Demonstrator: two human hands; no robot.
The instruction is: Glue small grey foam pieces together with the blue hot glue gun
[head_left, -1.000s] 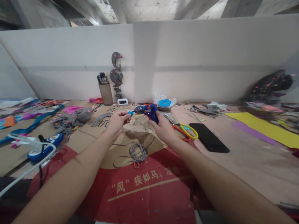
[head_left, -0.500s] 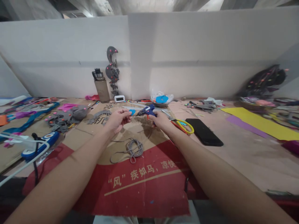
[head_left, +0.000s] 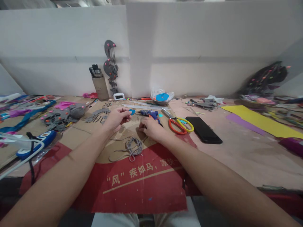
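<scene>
My left hand (head_left: 117, 119) pinches a small blue piece (head_left: 132, 111) between thumb and fingertips, above the cardboard. My right hand (head_left: 151, 128) is low over the cardboard, fingers curled and closed; what lies under the fingertips is hidden. Just beyond it a blue glue gun (head_left: 152, 114) with a dark nozzle end and an orange trigger rests on its side, no longer in the hand. Toward me lies a loose coil of grey cord (head_left: 133, 147), one strand running up toward my right fingers. Red-and-yellow-handled scissors (head_left: 176, 121) lie open to the right.
A black phone (head_left: 203, 130) lies right of the scissors. Behind stand a bottle (head_left: 100, 85), a small white clock (head_left: 118, 96) and a bowl with blue discs (head_left: 162, 97). Grey felt pieces (head_left: 63, 116) and a blue power strip (head_left: 38, 145) are at left, yellow sheets (head_left: 262, 121) at right.
My right hand has let go of the glue gun, which now lies on the cardboard, and has drawn nearer to the cord. The left hand still pinches the blue piece.
</scene>
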